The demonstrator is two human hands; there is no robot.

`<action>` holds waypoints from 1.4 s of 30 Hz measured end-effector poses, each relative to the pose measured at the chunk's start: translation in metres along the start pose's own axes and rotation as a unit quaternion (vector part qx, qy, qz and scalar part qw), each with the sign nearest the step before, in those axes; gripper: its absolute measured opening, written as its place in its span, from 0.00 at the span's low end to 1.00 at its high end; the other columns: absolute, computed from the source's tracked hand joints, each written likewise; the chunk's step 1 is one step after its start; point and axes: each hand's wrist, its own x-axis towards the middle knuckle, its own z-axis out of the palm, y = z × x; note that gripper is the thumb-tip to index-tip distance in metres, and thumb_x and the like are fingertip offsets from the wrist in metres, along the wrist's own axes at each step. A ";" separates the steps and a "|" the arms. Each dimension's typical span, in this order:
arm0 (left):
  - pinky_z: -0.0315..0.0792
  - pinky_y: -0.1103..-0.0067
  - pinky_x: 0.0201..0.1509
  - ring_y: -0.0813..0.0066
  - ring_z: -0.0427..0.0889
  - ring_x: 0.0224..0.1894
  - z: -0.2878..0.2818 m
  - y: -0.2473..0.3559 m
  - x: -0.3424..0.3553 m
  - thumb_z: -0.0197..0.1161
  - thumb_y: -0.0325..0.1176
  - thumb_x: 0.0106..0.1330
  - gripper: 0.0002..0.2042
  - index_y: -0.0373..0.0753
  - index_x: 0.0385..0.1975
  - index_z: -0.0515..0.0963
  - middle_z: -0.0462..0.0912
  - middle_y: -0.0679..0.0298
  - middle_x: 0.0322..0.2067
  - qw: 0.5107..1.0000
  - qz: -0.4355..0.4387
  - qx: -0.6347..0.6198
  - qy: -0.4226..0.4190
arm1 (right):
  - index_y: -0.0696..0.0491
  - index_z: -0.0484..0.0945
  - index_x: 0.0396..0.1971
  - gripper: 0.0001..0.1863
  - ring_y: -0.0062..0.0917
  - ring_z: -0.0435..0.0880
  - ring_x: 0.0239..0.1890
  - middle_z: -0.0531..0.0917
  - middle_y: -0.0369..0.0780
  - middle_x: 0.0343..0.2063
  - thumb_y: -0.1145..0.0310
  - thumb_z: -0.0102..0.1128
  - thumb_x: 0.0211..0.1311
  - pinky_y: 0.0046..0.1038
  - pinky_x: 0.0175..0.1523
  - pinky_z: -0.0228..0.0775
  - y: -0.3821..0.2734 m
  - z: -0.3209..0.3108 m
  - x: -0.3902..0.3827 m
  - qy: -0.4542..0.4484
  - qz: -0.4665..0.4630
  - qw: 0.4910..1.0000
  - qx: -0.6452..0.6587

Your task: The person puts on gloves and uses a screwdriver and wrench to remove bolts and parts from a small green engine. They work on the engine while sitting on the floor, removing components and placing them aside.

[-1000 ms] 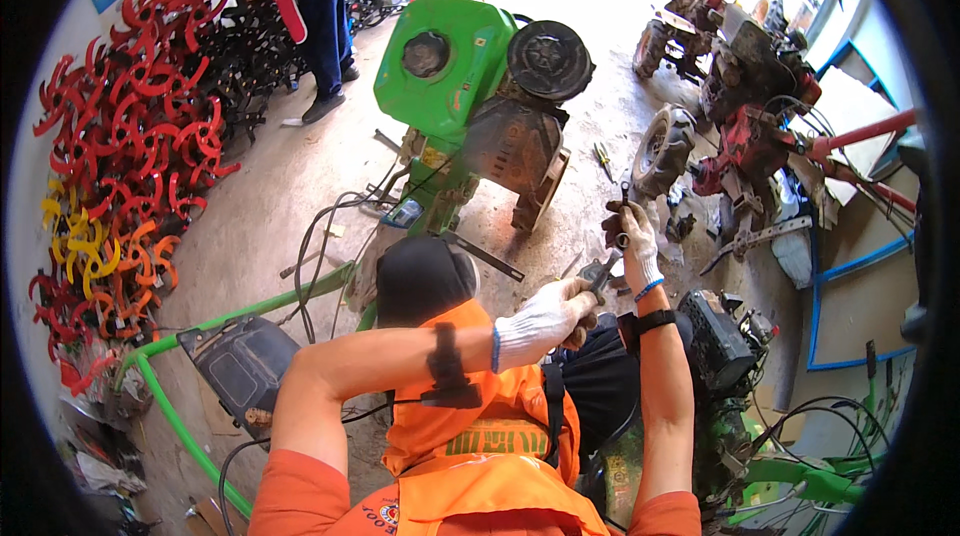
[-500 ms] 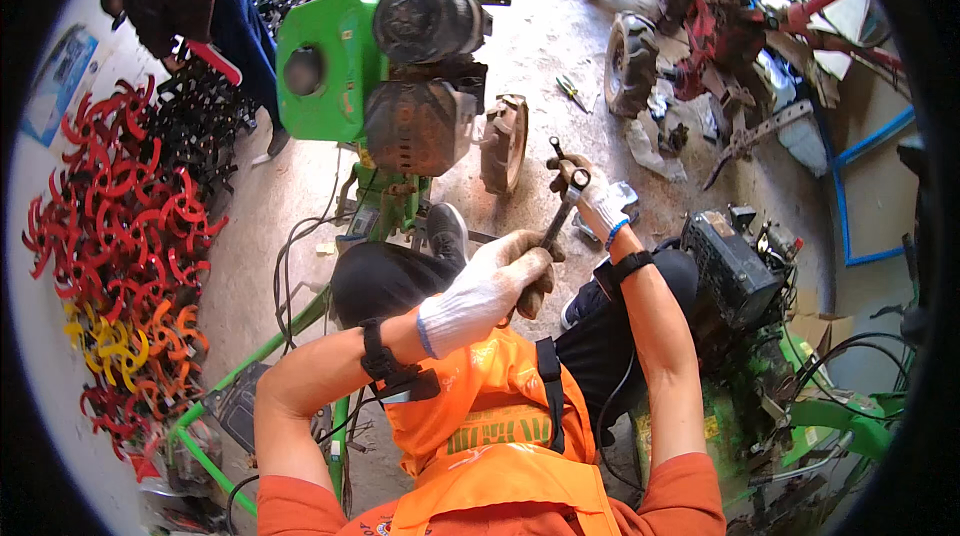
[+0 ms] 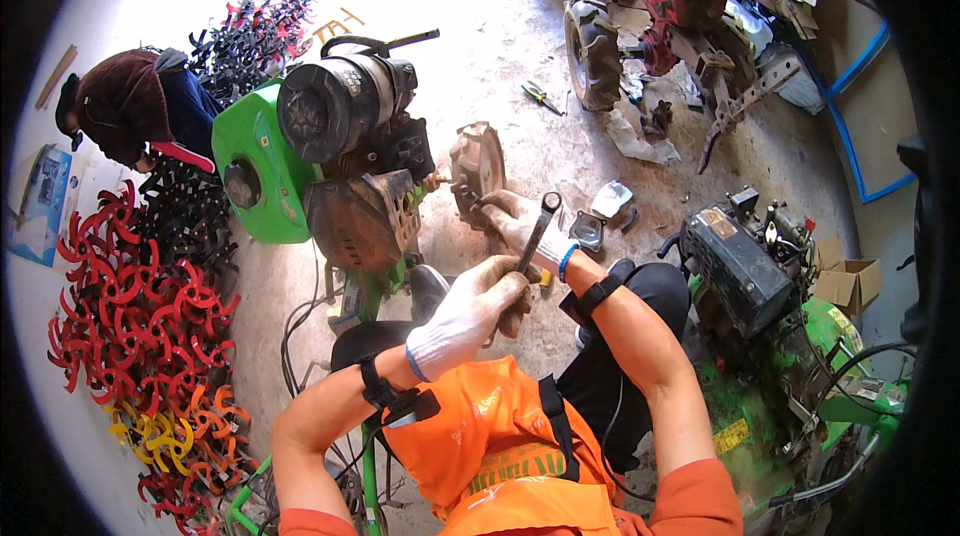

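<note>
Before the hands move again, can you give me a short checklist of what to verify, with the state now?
1. Dark metal ring spanner gripped: ok, white-gloved left hand holds its lower end.
2. White-gloved right hand on spanner: ok, touching the shaft.
3. Spanner seated on a bolt: not ok, ring end is in the air.
4. Rusty round metal disc steady: cannot tell.
5. Other person apart: ok, crouched beyond the green engine machine.

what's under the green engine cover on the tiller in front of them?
Beneath the green engine cover sit a round black air-filter housing and a rusty brown muffler guard. Engine internals are hidden by these parts. Both gloved hands, left hand and right hand, grip a metal spanner nearby.
</note>
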 end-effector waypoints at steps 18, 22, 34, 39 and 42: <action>0.73 0.83 0.35 0.83 0.79 0.29 -0.004 0.004 0.028 0.54 0.38 0.88 0.14 0.35 0.61 0.78 0.82 0.66 0.37 0.994 -0.012 -0.079 -0.071 | 0.57 0.85 0.54 0.19 0.20 0.88 0.40 0.90 0.38 0.42 0.58 0.52 0.87 0.26 0.46 0.81 -0.033 0.031 0.078 -0.054 -0.019 0.998 0.009; 0.73 0.84 0.36 0.84 0.79 0.30 -0.010 0.003 0.030 0.54 0.39 0.89 0.14 0.36 0.61 0.78 0.81 0.68 0.38 0.993 -0.039 -0.084 -0.072 | 0.56 0.84 0.54 0.19 0.19 0.88 0.39 0.90 0.37 0.41 0.57 0.51 0.89 0.24 0.44 0.81 -0.019 0.046 0.087 -0.083 0.018 0.990 0.111; 0.77 0.82 0.40 0.80 0.82 0.34 -0.021 -0.002 0.023 0.55 0.43 0.88 0.19 0.34 0.63 0.77 0.87 0.59 0.47 0.990 -0.025 -0.105 -0.095 | 0.52 0.79 0.59 0.19 0.17 0.84 0.39 0.86 0.34 0.43 0.52 0.52 0.89 0.23 0.38 0.78 0.001 0.077 0.072 -0.135 0.073 0.932 0.330; 0.76 0.83 0.39 0.80 0.83 0.34 -0.022 0.000 0.023 0.56 0.43 0.87 0.18 0.35 0.64 0.78 0.87 0.61 0.45 0.988 -0.033 -0.118 -0.098 | 0.54 0.78 0.60 0.22 0.20 0.84 0.38 0.87 0.36 0.40 0.49 0.52 0.89 0.26 0.42 0.79 0.019 0.103 0.082 -0.098 0.066 0.919 0.377; 0.73 0.84 0.37 0.83 0.81 0.32 -0.020 0.006 0.023 0.55 0.38 0.88 0.15 0.34 0.61 0.77 0.83 0.66 0.38 0.988 -0.055 -0.108 -0.097 | 0.53 0.78 0.62 0.23 0.21 0.84 0.36 0.85 0.35 0.38 0.48 0.53 0.88 0.27 0.40 0.78 0.030 0.116 0.087 -0.094 0.109 0.900 0.411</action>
